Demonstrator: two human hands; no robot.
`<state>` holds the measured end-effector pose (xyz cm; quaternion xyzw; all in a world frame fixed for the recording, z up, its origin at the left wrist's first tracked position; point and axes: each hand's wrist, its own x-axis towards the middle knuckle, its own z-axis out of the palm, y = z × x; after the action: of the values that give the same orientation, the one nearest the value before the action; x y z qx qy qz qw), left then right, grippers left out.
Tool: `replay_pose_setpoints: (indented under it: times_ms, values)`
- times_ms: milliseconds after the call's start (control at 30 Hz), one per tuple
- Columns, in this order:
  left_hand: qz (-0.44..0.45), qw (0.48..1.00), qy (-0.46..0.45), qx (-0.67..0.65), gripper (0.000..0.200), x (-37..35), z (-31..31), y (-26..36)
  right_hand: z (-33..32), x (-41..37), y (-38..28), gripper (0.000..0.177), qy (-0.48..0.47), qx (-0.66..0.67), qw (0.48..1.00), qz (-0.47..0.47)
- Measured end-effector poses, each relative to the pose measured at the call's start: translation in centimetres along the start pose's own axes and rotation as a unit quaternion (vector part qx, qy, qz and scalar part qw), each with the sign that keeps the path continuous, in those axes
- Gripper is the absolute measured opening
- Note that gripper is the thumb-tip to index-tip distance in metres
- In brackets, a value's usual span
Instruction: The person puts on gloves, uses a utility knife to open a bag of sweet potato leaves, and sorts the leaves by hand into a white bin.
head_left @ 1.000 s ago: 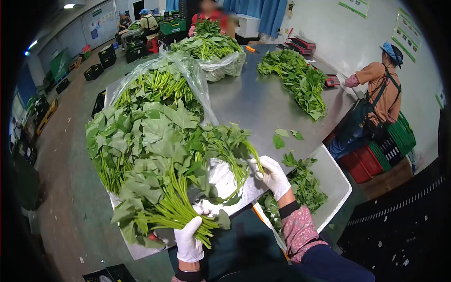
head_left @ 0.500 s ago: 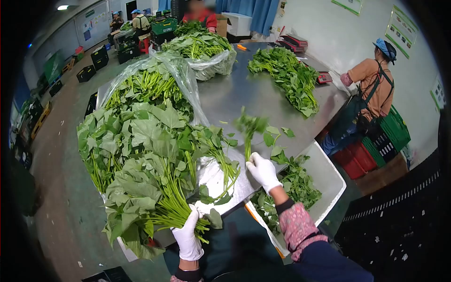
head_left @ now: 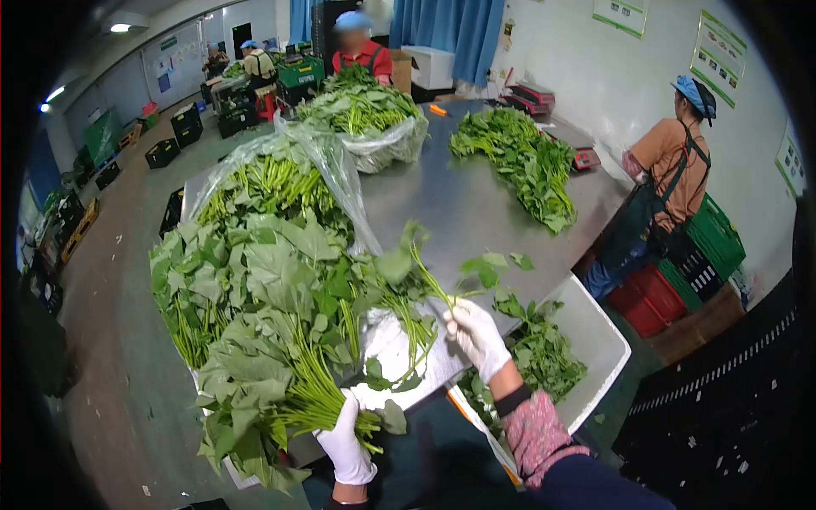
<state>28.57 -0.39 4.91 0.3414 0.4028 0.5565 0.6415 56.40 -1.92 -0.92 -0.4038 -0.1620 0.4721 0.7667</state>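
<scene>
My gloved left hand (head_left: 347,444) is wrapped round the stems of a large bunch of leafy greens (head_left: 319,382), whose leaves spread to the left. In my gloved right hand (head_left: 476,336) are the stems of a small sprig (head_left: 425,270), pinched between the fingers, its leaves up and to the left. A big pile of greens (head_left: 280,255) lies beyond my left hand, partly in clear plastic (head_left: 336,161). Below and right of my right hand, a white bin (head_left: 595,361) holds loose greens.
Another heap of greens (head_left: 518,161) lies across the metal table (head_left: 408,191), near red scales (head_left: 531,98). One person (head_left: 676,170) stands at the right edge, another in red (head_left: 374,59) at the far end. Green crates (head_left: 714,234) are stacked at right.
The sprig in my right hand has tilted to the left, and that hand has turned and moved slightly down. My left hand still grips the large bunch.
</scene>
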Motion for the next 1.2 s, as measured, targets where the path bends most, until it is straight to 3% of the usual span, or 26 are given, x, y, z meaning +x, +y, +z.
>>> replay_pose_setpoints:
  times_ms: [100,267,400,467,533,567,667,700,800,900,967,1067,1167,1200]
  values:
    - [0.000,1.000,-0.007,-0.017,0.005,0.4,-0.3,-0.9,2.9,-2.5,-0.4,0.025,-0.086,0.032,0.996,-0.007]
    - [0.002,0.999,0.003,-0.047,0.011,0.7,0.1,-1.4,7.0,-5.7,2.8,0.015,-0.093,-0.044,0.994,0.025]
    - [0.008,0.999,-0.022,-0.034,0.018,0.7,0.5,-1.0,10.2,-8.5,4.1,0.015,-0.087,-0.263,0.961,0.020]
    - [-0.026,0.996,-0.001,-0.083,0.019,0.4,1.0,-0.2,11.3,-9.8,5.9,0.014,-0.089,-0.191,0.977,-0.039]
    - [-0.008,0.998,-0.041,-0.042,0.021,1.3,-0.5,-1.4,11.3,-10.4,6.5,0.013,-0.098,-0.345,0.932,-0.057]
    - [0.018,0.997,-0.046,-0.057,0.022,1.4,-0.6,-1.3,12.0,-10.6,6.2,0.014,-0.105,-0.379,0.913,-0.111]
    - [-0.052,0.994,-0.066,-0.075,0.020,1.6,-2.3,-1.5,13.3,-10.4,5.3,0.015,-0.137,-0.478,0.827,-0.263]
    - [-0.025,0.996,-0.044,-0.076,0.018,1.8,-2.3,-1.6,13.5,-10.5,5.2,0.016,-0.149,-0.508,0.791,-0.307]
    - [0.021,0.994,-0.053,-0.091,0.018,2.6,-3.2,-2.0,13.7,-11.0,5.4,0.015,-0.177,-0.533,0.777,-0.284]
    - [-0.013,0.989,-0.046,-0.137,0.016,2.7,-3.4,-2.4,13.6,-11.5,5.8,0.014,-0.163,-0.509,0.796,-0.284]
    - [-0.024,0.985,-0.109,-0.132,0.018,1.9,-4.7,-2.2,13.2,-11.5,6.0,0.015,-0.170,-0.527,0.777,-0.299]
    - [0.095,0.973,-0.208,0.041,0.026,2.1,-5.9,-2.6,13.3,-11.5,5.6,0.011,-0.178,-0.555,0.756,-0.298]
    - [-0.055,0.993,-0.099,-0.028,0.024,1.3,-4.1,-1.1,13.3,-11.6,5.2,0.012,-0.207,-0.581,0.724,-0.308]
    - [-0.049,0.995,-0.073,-0.036,0.019,1.1,-3.5,-0.6,13.1,-11.7,5.3,0.013,-0.218,-0.592,0.716,-0.299]
